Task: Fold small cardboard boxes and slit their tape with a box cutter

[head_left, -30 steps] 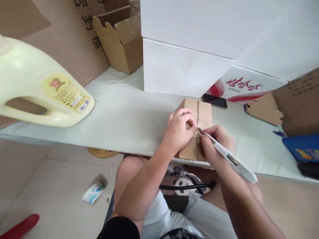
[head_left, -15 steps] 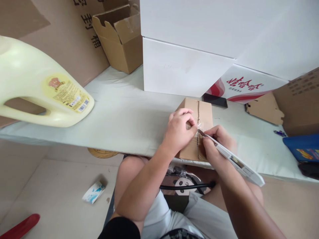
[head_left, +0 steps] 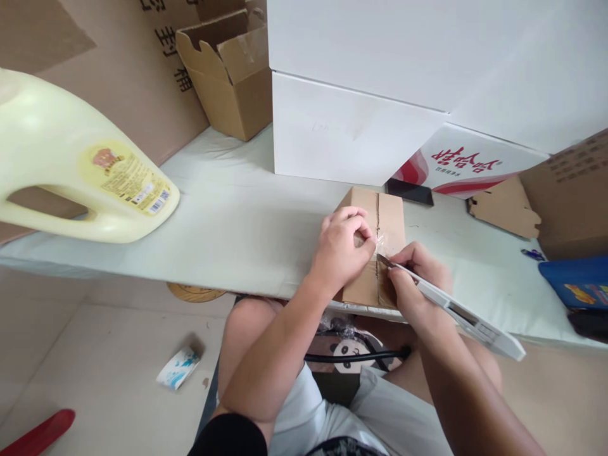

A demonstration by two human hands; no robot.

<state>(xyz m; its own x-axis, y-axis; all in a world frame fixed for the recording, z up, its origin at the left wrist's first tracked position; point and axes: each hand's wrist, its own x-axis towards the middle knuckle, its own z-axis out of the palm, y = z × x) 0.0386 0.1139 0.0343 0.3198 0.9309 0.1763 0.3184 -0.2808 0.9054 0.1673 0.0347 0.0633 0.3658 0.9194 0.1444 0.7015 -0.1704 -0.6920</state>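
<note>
A small cardboard box (head_left: 392, 212) sits near the front edge of the covered surface, a seam running down its top. My left hand (head_left: 339, 247) rests on the box's left part, thumb and forefinger pinched at a crumpled bit of clear tape (head_left: 381, 242) by the seam. In my right hand (head_left: 420, 278) is a white utility knife (head_left: 468, 320), gripped near its front. The dark blade points left and its tip meets the seam just below the tape. How deep the blade sits cannot be made out.
White boxes (head_left: 351, 126) stand behind the small box, with a black phone-like object (head_left: 409, 192) at their foot. A pale yellow jug (head_left: 95, 158) is at left, an open carton (head_left: 237, 82) at the back. At right lies a blue packet (head_left: 574, 282).
The knife has shifted slightly down along the seam and toward the right, together with my right hand. My left hand and the box have stayed nearly still.
</note>
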